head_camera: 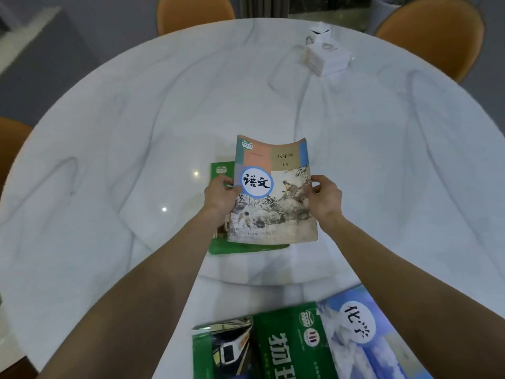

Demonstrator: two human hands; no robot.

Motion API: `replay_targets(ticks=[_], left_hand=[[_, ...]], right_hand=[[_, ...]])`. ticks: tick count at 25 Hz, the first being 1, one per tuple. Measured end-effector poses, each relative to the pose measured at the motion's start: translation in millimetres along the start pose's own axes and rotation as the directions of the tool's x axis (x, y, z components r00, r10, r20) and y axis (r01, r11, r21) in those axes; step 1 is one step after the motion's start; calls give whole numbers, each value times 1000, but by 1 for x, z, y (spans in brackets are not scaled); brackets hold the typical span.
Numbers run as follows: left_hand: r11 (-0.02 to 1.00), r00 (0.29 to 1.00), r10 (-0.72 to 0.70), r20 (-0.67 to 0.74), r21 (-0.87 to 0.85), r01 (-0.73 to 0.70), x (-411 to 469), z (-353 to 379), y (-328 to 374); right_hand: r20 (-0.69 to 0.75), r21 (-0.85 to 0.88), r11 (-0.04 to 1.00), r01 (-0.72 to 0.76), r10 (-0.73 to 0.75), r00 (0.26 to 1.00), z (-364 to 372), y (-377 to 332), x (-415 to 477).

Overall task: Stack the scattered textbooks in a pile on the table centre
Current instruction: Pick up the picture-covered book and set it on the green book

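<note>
A Chinese-language textbook with a painted landscape cover sits over a green textbook near the middle of the round marble table. My left hand grips its left edge and my right hand grips its right edge. Its far edge curls upward. Only the green book's left and near margins show beneath it. At the near edge lie a green textbook with a train picture and, overlapping it at the right, a blue chemistry textbook.
A white tissue box stands at the far right of the table. Orange chairs ring the table at the far middle, far right and left.
</note>
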State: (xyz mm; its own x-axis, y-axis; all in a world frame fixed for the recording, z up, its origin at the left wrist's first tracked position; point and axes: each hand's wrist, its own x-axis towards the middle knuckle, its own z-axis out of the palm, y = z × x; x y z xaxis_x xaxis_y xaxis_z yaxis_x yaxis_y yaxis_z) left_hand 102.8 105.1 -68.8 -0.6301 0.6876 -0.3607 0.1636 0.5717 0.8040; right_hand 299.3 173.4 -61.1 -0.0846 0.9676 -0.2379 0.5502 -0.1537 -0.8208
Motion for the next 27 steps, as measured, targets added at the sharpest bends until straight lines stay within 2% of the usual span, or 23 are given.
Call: replay_targets(ticks=[6, 11, 15, 19, 22, 27], left_hand=[[995, 996, -77, -54, -62, 73, 10, -26, -28], [996, 994, -86, -64, -13, 86, 15, -34, -43], [986, 999, 10, -53, 168, -1, 13, -35, -54], [922, 996, 88, -29, 380, -70, 14, -32, -63], [893, 995, 97, -8, 443, -83, 16, -30, -67], [817, 993, 118, 27, 565, -112, 13, -26, -66]], right_hand=[[62, -35, 999, 23, -21, 998, 41, -6, 3], [84, -71, 997, 34, -28, 996, 62, 2, 5], [81, -151, 988, 45, -33, 996, 70, 12, 6], [89, -267, 962, 50, -27, 996, 74, 19, 11], [89, -335, 941, 37, -7, 996, 79, 22, 15], [66, -354, 935, -6, 31, 997, 80, 20, 15]])
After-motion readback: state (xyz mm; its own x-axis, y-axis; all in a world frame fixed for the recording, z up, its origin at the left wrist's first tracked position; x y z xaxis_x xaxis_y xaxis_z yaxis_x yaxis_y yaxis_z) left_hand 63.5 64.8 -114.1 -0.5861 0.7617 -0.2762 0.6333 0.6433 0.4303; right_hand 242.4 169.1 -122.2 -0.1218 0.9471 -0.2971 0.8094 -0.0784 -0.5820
